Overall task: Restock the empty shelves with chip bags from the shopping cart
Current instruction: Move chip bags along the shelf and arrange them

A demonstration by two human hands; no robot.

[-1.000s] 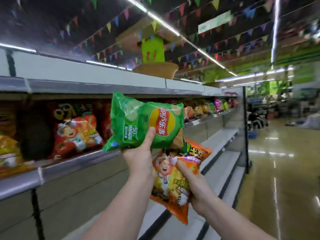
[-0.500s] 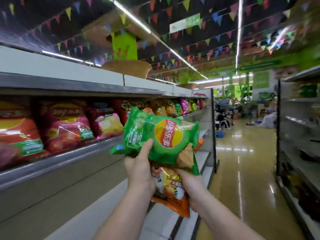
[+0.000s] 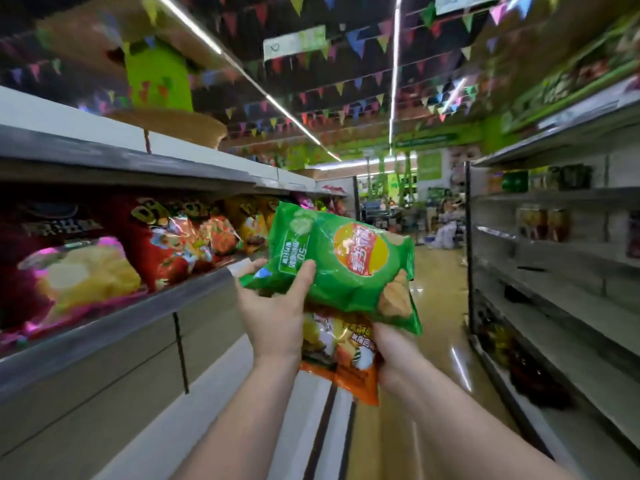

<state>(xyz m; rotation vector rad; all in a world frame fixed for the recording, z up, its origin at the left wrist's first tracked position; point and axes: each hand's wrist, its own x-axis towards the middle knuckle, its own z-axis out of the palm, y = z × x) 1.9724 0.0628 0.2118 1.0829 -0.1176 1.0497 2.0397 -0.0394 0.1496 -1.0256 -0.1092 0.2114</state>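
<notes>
My left hand (image 3: 273, 313) grips a green chip bag (image 3: 343, 265) from below, thumb on its front, at chest height in the middle of the aisle. Under it, my right hand (image 3: 394, 355) holds an orange chip bag (image 3: 346, 358), which the green bag partly covers. Both bags hang just right of the left shelf unit. Its upper shelf (image 3: 114, 327) carries a row of red, pink and orange chip bags (image 3: 173, 244). The lower shelves (image 3: 207, 393) below it are bare white boards. The shopping cart is not in view.
A second shelf unit (image 3: 554, 271) with bottles and jars lines the right side of the aisle. The glossy aisle floor (image 3: 436, 306) runs ahead between the two units. Far down the aisle stand store displays and a seated person (image 3: 446, 226).
The view has swung right and along the aisle, so the right shelf unit now shows. Both hands kept their bags and shifted slightly right of the left shelf edge.
</notes>
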